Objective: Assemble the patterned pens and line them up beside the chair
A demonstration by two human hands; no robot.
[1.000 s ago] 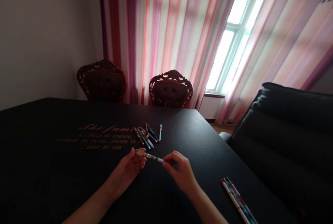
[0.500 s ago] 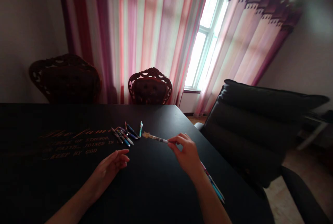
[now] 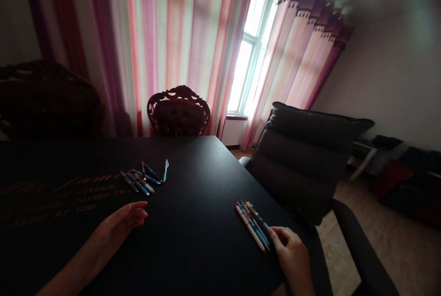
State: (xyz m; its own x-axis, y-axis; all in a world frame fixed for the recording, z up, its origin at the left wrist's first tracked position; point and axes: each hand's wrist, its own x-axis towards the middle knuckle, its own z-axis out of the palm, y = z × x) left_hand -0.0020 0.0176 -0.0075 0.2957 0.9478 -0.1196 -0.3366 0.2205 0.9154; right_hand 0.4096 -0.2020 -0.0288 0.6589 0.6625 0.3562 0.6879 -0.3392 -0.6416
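My right hand (image 3: 292,251) pinches the end of a pen (image 3: 262,222) with a gold ornament at its far tip. That pen lies along a row of pens near the table's right edge, where a white pen with red ends (image 3: 251,229) and a blue pen (image 3: 263,239) show. My left hand (image 3: 128,217) is held over the table with its fingers loosely apart and nothing in it. Beyond it lies a loose pile of pens (image 3: 140,183) in several colours. A teal pen (image 3: 166,172) lies just right of the pile.
The black table (image 3: 193,241) carries printed lettering (image 3: 79,199) on its left part. A dark padded armchair (image 3: 306,158) stands by the right edge. Carved chairs (image 3: 181,114) stand behind the far edge, before striped curtains (image 3: 179,34) and a window (image 3: 246,57).
My right hand has carried the ornamented pen from near the pile to the row at the right edge. The view has turned right. My left hand keeps much the same pose.
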